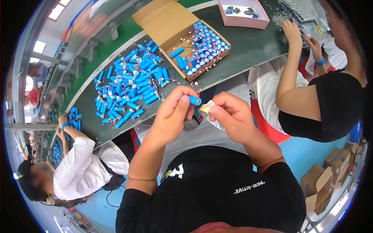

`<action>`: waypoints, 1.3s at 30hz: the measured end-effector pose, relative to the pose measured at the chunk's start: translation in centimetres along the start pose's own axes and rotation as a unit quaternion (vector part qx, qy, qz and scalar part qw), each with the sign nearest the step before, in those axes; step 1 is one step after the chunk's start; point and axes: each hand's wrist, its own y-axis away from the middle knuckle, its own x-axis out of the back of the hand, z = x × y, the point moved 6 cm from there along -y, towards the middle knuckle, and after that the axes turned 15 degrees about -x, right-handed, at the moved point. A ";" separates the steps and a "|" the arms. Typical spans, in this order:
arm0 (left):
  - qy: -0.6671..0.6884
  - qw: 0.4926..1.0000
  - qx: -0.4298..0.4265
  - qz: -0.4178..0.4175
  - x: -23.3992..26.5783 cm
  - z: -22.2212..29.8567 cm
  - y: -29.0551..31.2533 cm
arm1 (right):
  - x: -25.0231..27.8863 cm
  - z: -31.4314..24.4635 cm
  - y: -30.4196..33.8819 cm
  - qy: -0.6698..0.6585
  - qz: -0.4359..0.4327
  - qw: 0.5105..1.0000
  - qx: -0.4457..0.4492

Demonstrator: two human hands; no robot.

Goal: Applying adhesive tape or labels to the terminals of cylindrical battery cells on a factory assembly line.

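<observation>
Between the fingers and thumb of my left hand [173, 114] is a blue cylindrical battery cell [195, 100], its bare end pointing right. A thin red wire rises from it. My right hand [233, 116] grips a roll of pale yellowish tape [206, 110] close to the cell's end; whether tape touches the cell I cannot tell. Both hands are in front of the bench edge, above my lap. Just beyond my left hand lies a big loose heap of blue cells [130, 83] with wires and white connectors.
An open cardboard box [180, 39] holds blue cells, many upright. Behind it stands a pink box [244, 13] with small parts on the dark bench [248, 48]. A co-worker in black [318, 101] handles small parts at right; another in white [83, 167] works at left.
</observation>
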 end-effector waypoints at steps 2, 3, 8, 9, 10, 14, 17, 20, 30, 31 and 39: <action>-0.003 1.000 -0.018 0.008 -0.3 0.3 0.5 | -0.7 0.1 -0.2 -0.003 -0.019 1.000 -0.016; -0.003 1.000 -0.021 0.011 -0.4 0.2 0.7 | -1.1 0.3 -0.3 -0.007 -0.025 0.999 -0.037; -0.014 1.000 -0.027 0.007 -0.9 0.2 1.9 | -2.0 0.8 0.1 -0.007 -0.025 0.998 -0.062; -0.012 0.999 -0.038 0.000 -1.0 0.2 2.1 | -2.1 0.8 0.2 -0.003 -0.018 0.998 -0.066; -0.011 0.999 -0.040 0.001 -1.0 0.2 2.2 | -2.2 0.8 0.3 0.001 -0.012 0.997 -0.070; -0.014 1.000 -0.026 -0.005 -0.9 -0.2 2.4 | -2.3 1.6 0.3 0.006 -0.001 0.999 -0.048; -0.033 0.999 -0.035 0.001 -0.7 -0.5 2.6 | -2.1 1.6 0.4 0.014 -0.002 0.999 -0.048; -0.044 0.998 -0.047 0.002 -0.6 -0.3 2.7 | -2.2 1.6 0.4 0.009 -0.007 0.998 -0.063; -0.087 0.995 -0.047 0.010 -0.4 -0.4 3.0 | -2.5 1.7 0.3 0.015 0.006 0.999 -0.042; -0.087 0.995 -0.046 0.011 -0.3 -0.3 3.0 | -2.5 1.8 0.4 0.000 0.001 0.999 -0.041; -0.132 0.989 -0.060 -0.010 -0.4 -0.7 2.6 | -2.1 2.0 0.0 0.012 0.007 0.998 -0.056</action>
